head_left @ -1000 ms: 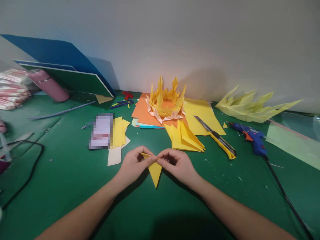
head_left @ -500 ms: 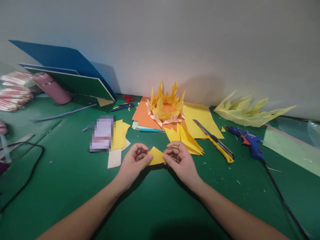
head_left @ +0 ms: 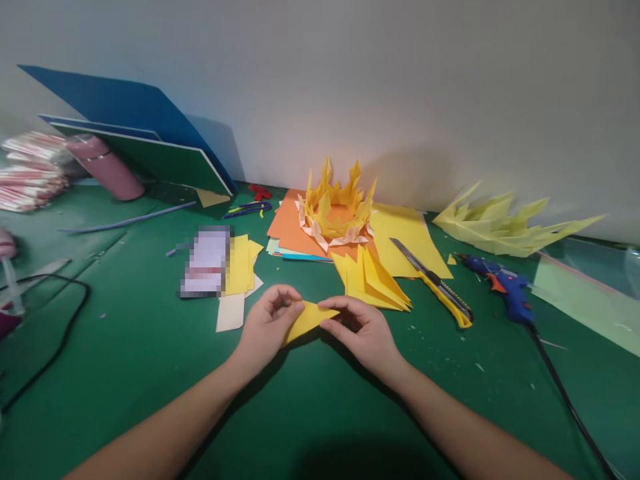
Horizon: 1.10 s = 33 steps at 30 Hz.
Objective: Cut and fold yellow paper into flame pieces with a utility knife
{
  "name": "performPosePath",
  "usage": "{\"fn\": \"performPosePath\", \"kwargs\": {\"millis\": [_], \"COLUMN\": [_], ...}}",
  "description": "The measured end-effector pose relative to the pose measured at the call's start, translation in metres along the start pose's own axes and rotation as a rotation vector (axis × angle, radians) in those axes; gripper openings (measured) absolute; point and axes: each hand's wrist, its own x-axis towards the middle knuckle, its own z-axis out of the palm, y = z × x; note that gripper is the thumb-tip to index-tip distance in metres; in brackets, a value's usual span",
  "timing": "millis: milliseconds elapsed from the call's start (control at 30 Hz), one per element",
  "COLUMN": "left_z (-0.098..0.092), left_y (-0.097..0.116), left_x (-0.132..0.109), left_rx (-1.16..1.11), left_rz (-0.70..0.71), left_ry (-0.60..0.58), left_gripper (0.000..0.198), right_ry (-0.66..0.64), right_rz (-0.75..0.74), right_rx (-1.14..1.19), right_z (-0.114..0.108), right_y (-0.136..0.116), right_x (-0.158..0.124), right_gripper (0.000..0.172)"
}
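Note:
A small piece of folded yellow paper [head_left: 306, 320] is held between both hands over the green table. My left hand [head_left: 270, 327] pinches its left side between thumb and fingers. At its right corner, my right hand [head_left: 363, 330] grips it with thumb and index finger. Just beyond my right hand lie pointed folded yellow papers [head_left: 370, 280]. Farther back, a ring of orange-yellow folded paper [head_left: 336, 217] with a pale pink base stands on orange sheets [head_left: 284, 230].
To the right lie a yellow cutter [head_left: 437, 290], a blue glue gun [head_left: 500, 280] with its cable and a pale yellow folded-paper strip [head_left: 510, 230]. At left are a phone [head_left: 205, 260], yellow slips [head_left: 237, 267], a pink bottle [head_left: 106, 167] and blue and green boards [head_left: 150, 157].
The yellow paper has turned and tilted, its point now toward the right. My right fingers have shifted onto that corner. The view has moved slightly.

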Motion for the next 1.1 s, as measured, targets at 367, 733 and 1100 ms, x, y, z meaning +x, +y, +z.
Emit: {"fn": "performPosePath", "kwargs": {"millis": [367,733,1100], "left_z": [-0.0026,-0.0013,0.0015], "left_y": [-0.0020,-0.0027,-0.0024], "left_x": [-0.0006,-0.0009,-0.0054], "left_rx": [-0.001,-0.273,0.022], "left_rz": [-0.083,-0.280,-0.017], "left_ry": [-0.065,-0.134,-0.096], "left_gripper": [0.032,0.037,0.025], "right_ry": [0.030,0.010,-0.012], "right_rz": [0.023,0.053,0.058], "right_rx": [0.063,0.149,0.139], "right_z": [-0.0021,-0.0040,-0.0031], "right_y": [0.0016,-0.0002,-0.0001], "right_x": [0.0012,0.0029,0.0007], "right_gripper": [0.016,0.016,0.013]}}
